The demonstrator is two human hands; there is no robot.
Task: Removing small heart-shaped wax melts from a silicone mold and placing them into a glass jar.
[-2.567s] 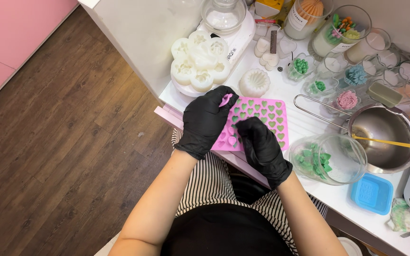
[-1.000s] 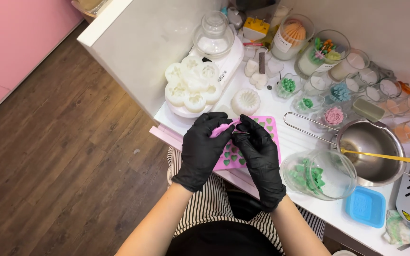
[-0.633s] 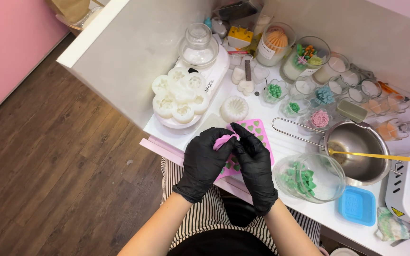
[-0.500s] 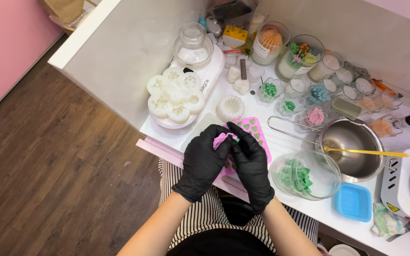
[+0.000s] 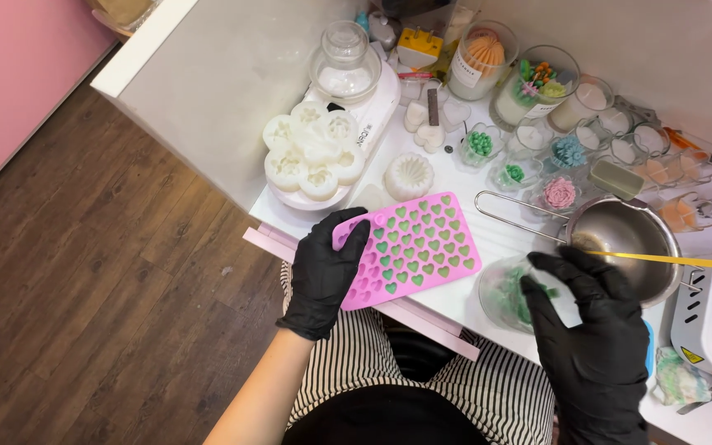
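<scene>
Two gloved hands at work: the left hand [image 5: 327, 276] pinches the left edge of the pink heart mould [image 5: 408, 247], thumb on top, holding it at the near edge of the white table [image 5: 488, 247]; the right hand [image 5: 595, 338] hovers with fingers spread over the glass bowl [image 5: 511, 292] of green pieces. Judging by colour, most cavities hold green wax, while those along the left and near side look empty, so unmoulding seems barely begun.

Crowded counter, little bare room

Jars [image 5: 537, 86] and white moulds [image 5: 313, 152] block the back; bare counter [image 5: 508, 239] lies between pink mould [image 5: 409, 247] and pot [image 5: 624, 243].
</scene>
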